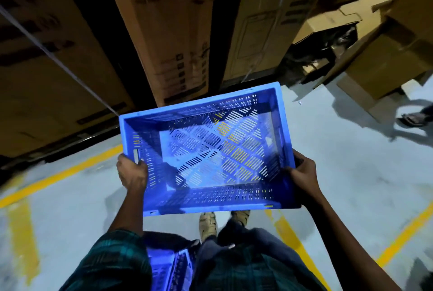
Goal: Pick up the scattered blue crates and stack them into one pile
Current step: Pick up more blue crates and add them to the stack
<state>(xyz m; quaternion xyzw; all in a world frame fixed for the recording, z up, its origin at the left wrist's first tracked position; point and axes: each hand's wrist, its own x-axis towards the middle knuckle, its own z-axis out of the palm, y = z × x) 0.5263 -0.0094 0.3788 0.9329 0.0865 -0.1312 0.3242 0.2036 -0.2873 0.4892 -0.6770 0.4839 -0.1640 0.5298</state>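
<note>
I hold an empty blue slotted crate [206, 150] in the air in front of me, open side up, above the grey floor. My left hand [132, 173] grips its left short wall by the handle slot. Over on the opposite short wall, my right hand [302, 173] clasps the rim. Through the perforated bottom I see the floor and a yellow line. Part of another blue crate [178, 267] shows low down by my legs, mostly hidden behind my body and left sleeve.
Tall cardboard boxes [168, 33] stand in a row right ahead, and more cartons [386, 61] are piled at the right. Yellow lines [61, 173] mark the floor. Another person's sandalled foot [414, 118] is at the right edge.
</note>
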